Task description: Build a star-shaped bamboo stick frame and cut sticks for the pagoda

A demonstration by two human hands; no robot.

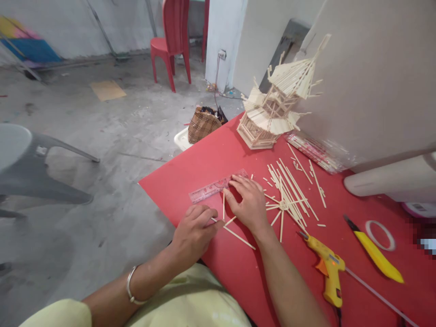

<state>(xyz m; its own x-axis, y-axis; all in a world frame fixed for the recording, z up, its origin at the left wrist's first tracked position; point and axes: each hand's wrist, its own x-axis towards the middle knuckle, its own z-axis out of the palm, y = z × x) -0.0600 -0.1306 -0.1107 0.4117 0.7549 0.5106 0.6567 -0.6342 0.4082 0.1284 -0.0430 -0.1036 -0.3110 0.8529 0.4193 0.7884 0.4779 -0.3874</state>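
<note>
Left hand [194, 234]: pinching joined sticks [240, 238], table's [177, 181] near edge | Right hand [250, 204]: loosely extended, fingertips touching ruler [207, 190] | Stick house [270, 120]: by table's far edge

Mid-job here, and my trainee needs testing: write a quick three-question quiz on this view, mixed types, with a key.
1. Which of the person's hands touches the ruler?
2. True or false: in this view, the glue gun lies to the left of the knife.
3. Which stands tallest on the table?
A) the knife
B) the tower
C) the ruler

Key:
1. Right hand
2. True
3. B
</note>
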